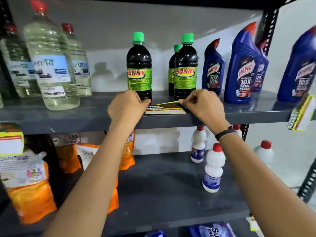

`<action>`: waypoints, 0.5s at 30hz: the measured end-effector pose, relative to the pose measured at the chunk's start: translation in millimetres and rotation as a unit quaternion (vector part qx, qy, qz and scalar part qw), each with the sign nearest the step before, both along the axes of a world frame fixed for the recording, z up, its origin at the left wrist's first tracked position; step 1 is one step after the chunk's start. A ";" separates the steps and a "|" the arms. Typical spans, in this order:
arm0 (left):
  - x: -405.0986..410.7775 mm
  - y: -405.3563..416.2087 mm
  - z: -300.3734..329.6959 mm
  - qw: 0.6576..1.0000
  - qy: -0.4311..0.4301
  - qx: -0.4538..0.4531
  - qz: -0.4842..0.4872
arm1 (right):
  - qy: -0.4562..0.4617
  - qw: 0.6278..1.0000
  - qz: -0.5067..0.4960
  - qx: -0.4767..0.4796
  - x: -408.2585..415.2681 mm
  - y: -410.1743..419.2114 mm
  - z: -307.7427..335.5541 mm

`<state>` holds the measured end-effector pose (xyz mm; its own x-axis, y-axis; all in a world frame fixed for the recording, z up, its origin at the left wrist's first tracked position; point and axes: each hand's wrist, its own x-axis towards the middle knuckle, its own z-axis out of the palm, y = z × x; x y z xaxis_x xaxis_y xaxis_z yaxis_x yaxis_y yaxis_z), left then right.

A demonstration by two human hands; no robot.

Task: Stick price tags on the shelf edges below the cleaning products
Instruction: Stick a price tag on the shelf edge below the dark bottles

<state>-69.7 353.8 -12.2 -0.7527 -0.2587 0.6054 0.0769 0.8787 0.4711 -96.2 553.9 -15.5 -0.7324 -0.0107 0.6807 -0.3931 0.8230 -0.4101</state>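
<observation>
Both hands, left (127,106) and right (203,106), pinch a yellow-and-black paper price tag (165,109) flat against the grey metal shelf's front edge (68,120), aligning it below the dark green-capped bottles (139,65).

Under both hands, the grey shelf (68,117) looks like painted metal, smooth and matt. The price tag (165,109) between them is glossy printed paper. Just behind, the dark bottle (139,65) is shiny plastic with a slick label.

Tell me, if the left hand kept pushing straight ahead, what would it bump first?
Probably the dark green-capped SUNNY bottle: the left hand already points at its base, though whether they touch is unclear.
</observation>
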 end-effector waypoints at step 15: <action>4.7 14.2 0.4 0.997 -0.012 0.055 0.057 | -0.027 0.997 0.019 -0.063 -4.3 -9.3 -0.6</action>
